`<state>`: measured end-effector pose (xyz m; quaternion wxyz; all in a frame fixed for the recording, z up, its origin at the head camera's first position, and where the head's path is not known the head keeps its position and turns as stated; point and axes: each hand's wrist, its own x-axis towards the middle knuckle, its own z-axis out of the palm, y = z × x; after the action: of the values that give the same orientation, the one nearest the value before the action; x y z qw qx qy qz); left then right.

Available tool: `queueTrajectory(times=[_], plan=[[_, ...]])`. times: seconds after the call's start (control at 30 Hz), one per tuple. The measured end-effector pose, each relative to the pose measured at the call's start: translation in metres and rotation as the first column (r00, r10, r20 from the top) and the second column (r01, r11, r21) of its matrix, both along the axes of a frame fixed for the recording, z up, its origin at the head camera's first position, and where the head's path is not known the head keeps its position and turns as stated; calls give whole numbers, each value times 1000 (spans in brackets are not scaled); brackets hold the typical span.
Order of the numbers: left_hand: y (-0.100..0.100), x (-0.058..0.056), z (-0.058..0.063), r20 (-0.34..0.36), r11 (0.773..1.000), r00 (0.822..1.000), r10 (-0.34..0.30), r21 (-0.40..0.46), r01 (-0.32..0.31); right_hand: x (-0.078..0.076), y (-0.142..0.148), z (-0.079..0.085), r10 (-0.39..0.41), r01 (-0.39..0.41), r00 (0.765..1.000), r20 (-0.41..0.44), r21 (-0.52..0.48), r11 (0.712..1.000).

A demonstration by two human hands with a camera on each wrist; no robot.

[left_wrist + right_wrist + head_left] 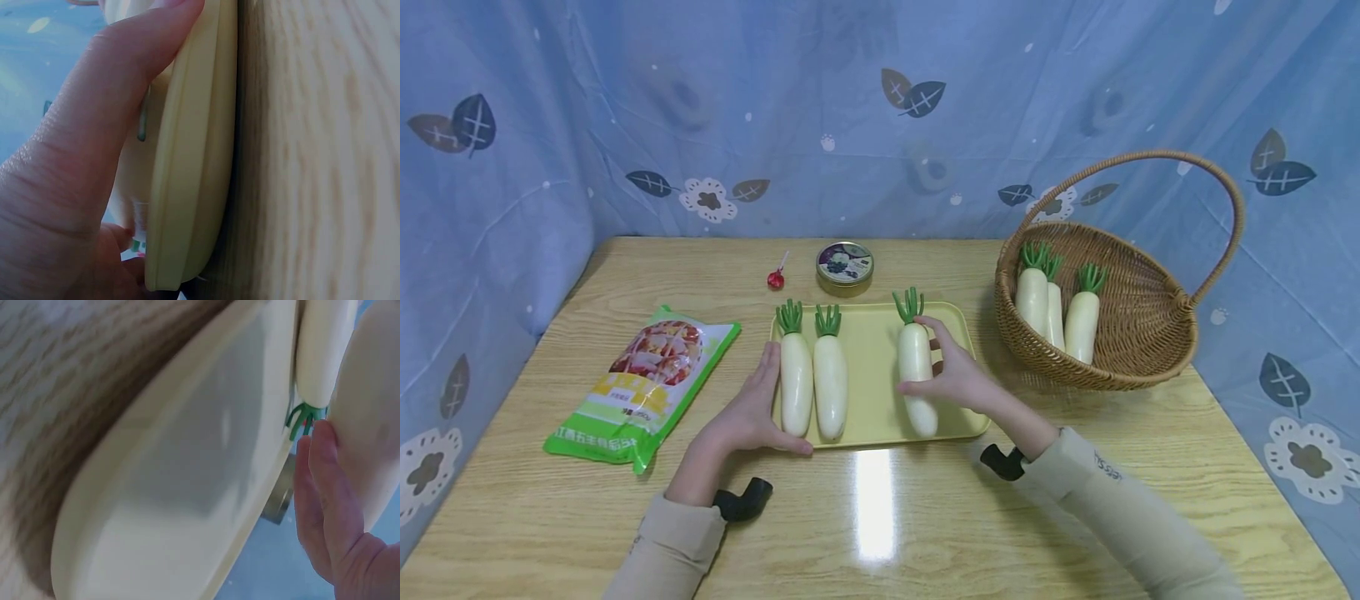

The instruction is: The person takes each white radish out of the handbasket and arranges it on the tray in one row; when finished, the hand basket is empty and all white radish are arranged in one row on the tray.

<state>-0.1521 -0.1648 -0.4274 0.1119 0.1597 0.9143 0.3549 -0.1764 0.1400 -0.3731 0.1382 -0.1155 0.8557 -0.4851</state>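
In the head view my right hand (955,375) holds a white radish (915,358) with a green stub of leaves, thumb on one side and fingers on the other. That radish is over the right part of a shallow yellow tray (872,383). Two more white radishes (797,383) (831,386) lie side by side at the tray's left end, leaves pointing away. My left hand (748,412) spans the tray's near left corner, fingers extended along its left side. In the left wrist view the thumb (119,69) rests at the tray rim (181,187).
A wicker basket (1135,308) with a tall handle stands at right, tilted, with 3 white radishes inside. Behind the tray are a round tin (845,269) and a red lollipop (777,278). A green and white food bag (643,387) lies at left. A blue curtain (820,108) hangs behind.
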Motion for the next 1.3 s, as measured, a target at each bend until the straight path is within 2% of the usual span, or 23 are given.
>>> queueTrajectory(times=[0.27, 1.07, 1.3], plan=[[1, -1, 0, -3, 1000, 1000, -3, -1, 3, -3, -11, -6, -4, 3, 1000, 9, 52, 999], [1, 0, 1, 8, 1000, 1000, -2, 0, 2, -10, -44, -26, 8, -8, 999, 52, 5, 1000], [0, 0, 1, 3, 1000, 1000, 0, -2, 0, -12, -54, -26, 4, -5, 999, 53, 17, 1000]])
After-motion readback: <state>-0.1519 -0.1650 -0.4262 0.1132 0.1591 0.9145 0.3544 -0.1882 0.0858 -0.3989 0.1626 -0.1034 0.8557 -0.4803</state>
